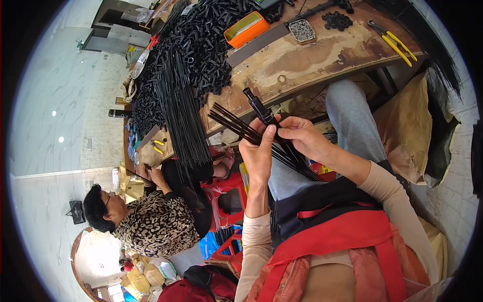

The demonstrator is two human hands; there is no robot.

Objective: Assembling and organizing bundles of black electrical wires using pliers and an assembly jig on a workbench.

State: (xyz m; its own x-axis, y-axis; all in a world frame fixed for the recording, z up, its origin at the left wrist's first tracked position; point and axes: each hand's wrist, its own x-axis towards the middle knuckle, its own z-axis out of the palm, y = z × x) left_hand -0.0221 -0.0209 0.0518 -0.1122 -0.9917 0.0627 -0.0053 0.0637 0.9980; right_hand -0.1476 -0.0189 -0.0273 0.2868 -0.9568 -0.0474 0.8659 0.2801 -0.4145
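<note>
Marbled wall (55, 83), 2 bright glints (61, 139); worn wooden table (322, 60)

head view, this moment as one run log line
left hand: holds rods | right hand: by fitting | bench: orange box, pliers

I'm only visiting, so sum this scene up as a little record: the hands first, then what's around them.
Left hand: gripping thin black rods
Right hand: fingers at the lower end of a black tubular piece; exact grip unclear
Table: bears an orange box, yellow-handled pliers, a heap of black parts
Co-worker: at the picture's left, in a leopard-patterned top
</note>
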